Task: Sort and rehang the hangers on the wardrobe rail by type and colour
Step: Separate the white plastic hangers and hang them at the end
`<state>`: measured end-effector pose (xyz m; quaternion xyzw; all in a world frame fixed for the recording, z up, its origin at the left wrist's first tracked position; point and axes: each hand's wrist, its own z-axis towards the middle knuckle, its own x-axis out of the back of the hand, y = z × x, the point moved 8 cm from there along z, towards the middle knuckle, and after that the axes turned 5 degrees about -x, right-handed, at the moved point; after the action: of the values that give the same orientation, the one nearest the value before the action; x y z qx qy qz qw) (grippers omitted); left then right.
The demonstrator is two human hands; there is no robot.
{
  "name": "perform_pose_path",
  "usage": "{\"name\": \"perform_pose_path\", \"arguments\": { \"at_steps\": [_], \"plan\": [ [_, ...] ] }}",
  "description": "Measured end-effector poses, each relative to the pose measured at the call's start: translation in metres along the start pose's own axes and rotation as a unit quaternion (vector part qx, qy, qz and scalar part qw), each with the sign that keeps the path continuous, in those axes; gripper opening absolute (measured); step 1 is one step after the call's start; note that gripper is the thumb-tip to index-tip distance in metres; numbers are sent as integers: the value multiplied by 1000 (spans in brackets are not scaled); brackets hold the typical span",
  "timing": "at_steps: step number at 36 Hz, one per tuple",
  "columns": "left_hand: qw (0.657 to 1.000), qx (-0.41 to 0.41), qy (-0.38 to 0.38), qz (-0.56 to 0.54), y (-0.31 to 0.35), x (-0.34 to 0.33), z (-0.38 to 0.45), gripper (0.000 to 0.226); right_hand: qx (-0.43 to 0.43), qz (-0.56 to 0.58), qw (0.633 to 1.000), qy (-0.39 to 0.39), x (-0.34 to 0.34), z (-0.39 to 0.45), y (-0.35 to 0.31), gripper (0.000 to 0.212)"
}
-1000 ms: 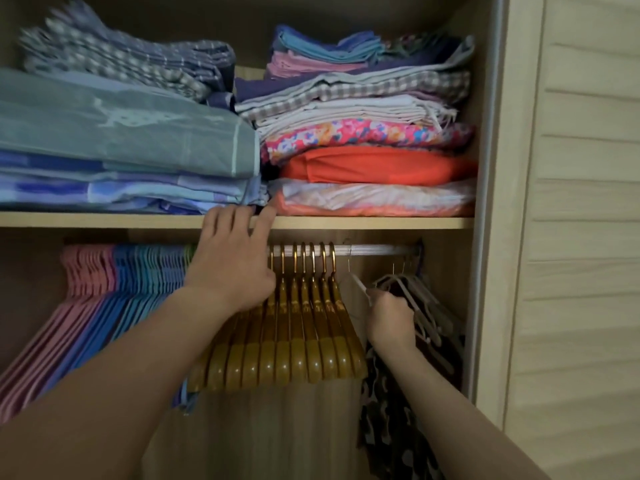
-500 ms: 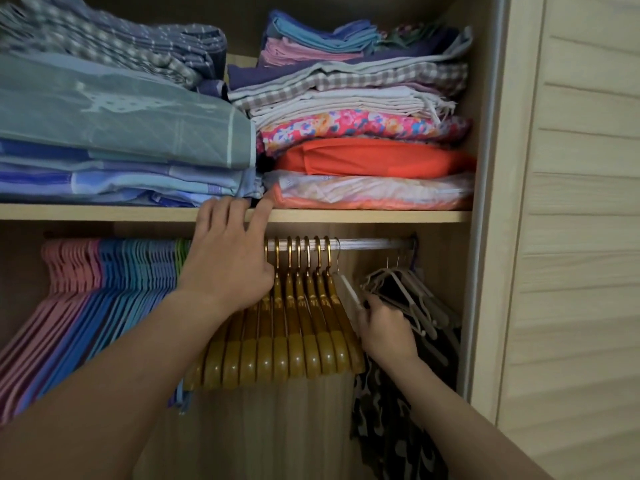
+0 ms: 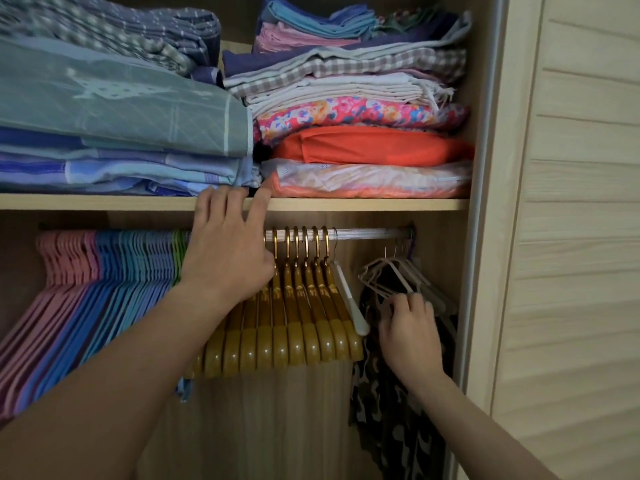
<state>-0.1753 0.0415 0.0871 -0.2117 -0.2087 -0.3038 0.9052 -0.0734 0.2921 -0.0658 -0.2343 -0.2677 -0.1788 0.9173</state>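
Observation:
A metal rail [image 3: 367,233] runs under the shelf. On its left hang pink hangers [image 3: 65,261], then blue ones [image 3: 131,265] and a green one [image 3: 178,258]. Several yellow hangers [image 3: 298,327] fill the middle. One white hanger [image 3: 348,299] hangs by itself right against their right side. A bunch of pale hangers [image 3: 391,271] crowds the rail's right end. My left hand [image 3: 228,247] lies with straight fingers on the shelf edge, its thumb against the yellow hooks. My right hand [image 3: 412,330] curls its fingers round an arm of a pale hanger in that bunch.
The wooden shelf [image 3: 346,204] above carries two stacks of folded bedding [image 3: 360,147]. A dark patterned garment [image 3: 391,427] hangs under the pale hangers. The wardrobe's side post [image 3: 485,237] and a louvred door [image 3: 571,237] stand close on the right.
My right hand carried the white hanger left to the yellow ones, let it go there, and moved back right to the pale bunch. My left hand stayed.

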Motion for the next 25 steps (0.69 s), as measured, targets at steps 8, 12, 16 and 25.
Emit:
{"name": "perform_pose_path", "arguments": {
  "at_steps": [8,12,16,25],
  "plan": [
    [1000,0,1,0,0,1,0,91,93,-388,907,-134,-34,38,18,74],
    [1000,-4,-2,-1,0,2,-1,91,163,-499,838,-150,-50,32,28,79],
    [1000,-1,5,-1,0,1,-1,91,204,-534,806,-155,-54,30,32,77],
    [1000,5,5,10,1,-2,0,90,194,-532,811,-150,-43,39,32,79]
  ]
}}
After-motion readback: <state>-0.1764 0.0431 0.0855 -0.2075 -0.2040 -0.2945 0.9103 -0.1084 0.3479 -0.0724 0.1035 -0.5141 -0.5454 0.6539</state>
